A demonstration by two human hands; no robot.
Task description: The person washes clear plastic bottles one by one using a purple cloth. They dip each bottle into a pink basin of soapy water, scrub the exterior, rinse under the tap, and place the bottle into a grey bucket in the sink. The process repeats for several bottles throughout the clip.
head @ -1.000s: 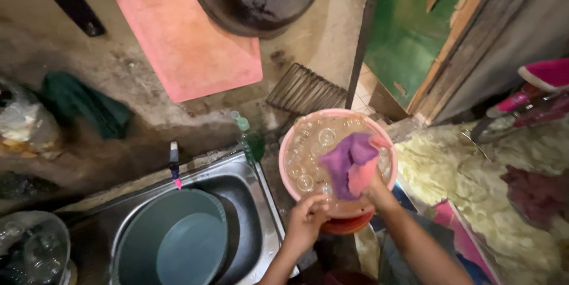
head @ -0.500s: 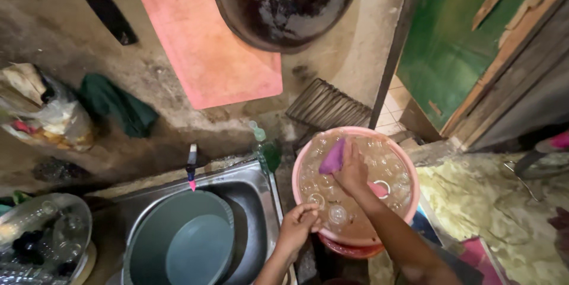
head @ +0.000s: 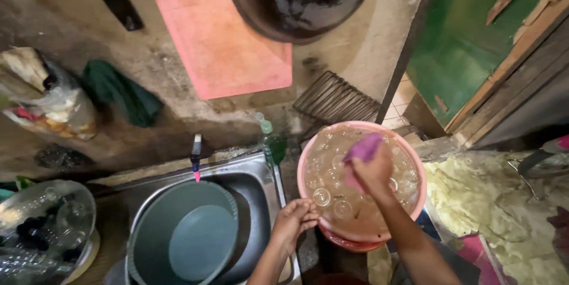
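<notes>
Pink basin (head: 308, 160), full of soapy water with clear glasses sunk in it, sits just right of the steel sink (head: 269, 172); it looks heavy and slick, best held by the rim. The left hand (head: 294, 221) curls over its near rim. The right hand (head: 372, 169) grips a soft purple cloth (head: 363, 147) above the water. A green bottle (head: 271, 142) stands behind; its label is unreadable.

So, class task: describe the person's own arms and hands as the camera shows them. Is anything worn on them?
Both forearms are bare as far as the bottom edge of the picture: no sleeves, gloves or watch show. The left hand shows no ring or band. The right hand also looks bare, though part of it is hidden. Both hands are slim, with short nails where these can be seen.
</notes>
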